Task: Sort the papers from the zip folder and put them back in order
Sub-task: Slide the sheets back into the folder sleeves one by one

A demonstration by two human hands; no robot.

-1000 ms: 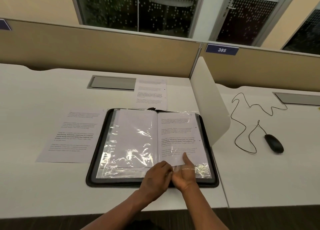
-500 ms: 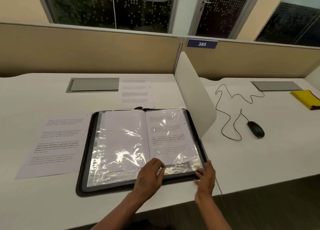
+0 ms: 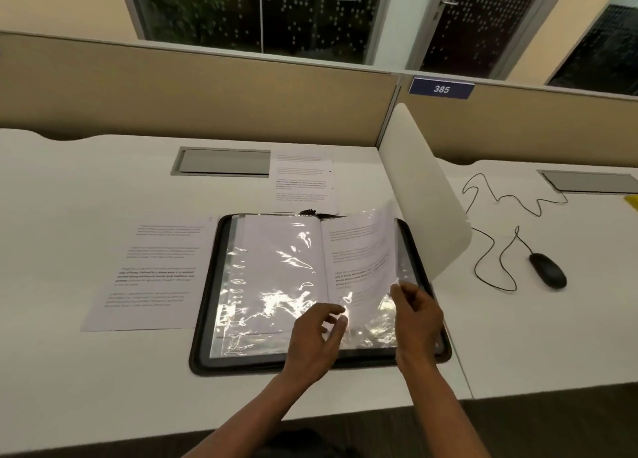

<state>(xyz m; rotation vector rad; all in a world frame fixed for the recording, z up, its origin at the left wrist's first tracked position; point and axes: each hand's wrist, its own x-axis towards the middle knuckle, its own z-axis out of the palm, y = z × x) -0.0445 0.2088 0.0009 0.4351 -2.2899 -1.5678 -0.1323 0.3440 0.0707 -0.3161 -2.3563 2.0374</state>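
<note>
A black zip folder (image 3: 202, 305) lies open on the white desk, its clear plastic sleeves glinting. The right-hand sleeve page (image 3: 362, 250), with a printed sheet inside, is lifted off the folder and curls upward. My right hand (image 3: 416, 314) pinches that page's lower right edge. My left hand (image 3: 316, 333) hovers over the folder's lower middle with fingers loosely curled, holding nothing. One loose printed paper (image 3: 153, 274) lies left of the folder, and another paper (image 3: 303, 179) lies behind it.
A white curved divider panel (image 3: 423, 195) stands just right of the folder. Beyond it a black mouse (image 3: 548, 275) with a looping cable rests on the neighbouring desk. Grey cable hatches (image 3: 224, 161) sit at the back, beneath the beige partition.
My right hand moved from the folder's right corner to the page edge and lifted the right sleeve page. My left hand came off the sleeve and now hovers.
</note>
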